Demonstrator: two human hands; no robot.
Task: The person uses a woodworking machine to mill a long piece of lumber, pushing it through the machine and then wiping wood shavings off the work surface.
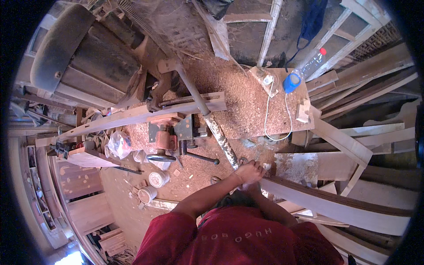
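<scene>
My left hand (250, 172) has its fingers curled and lies over my right hand (252, 187), just beyond my red shirt. Whatever the left fingers hold is hidden. Most of my right hand is covered, so its fingers cannot be made out. A long metal lever (216, 132) with chipped white paint slants down from the machine (165, 66), its lower end close by my left wrist. Under the machine, a long wooden beam (132, 118) with slots cut in it lies across, by a red clamp (166, 140) with a black handwheel (161, 157).
Wood shavings (247, 101) cover the board behind the lever. A plastic bottle (311, 64), a blue cup (292, 83) and a white cable (266, 121) are at the far right. Wooden boards (344, 203) are stacked to my right. Two white tubs (158, 179) stand left.
</scene>
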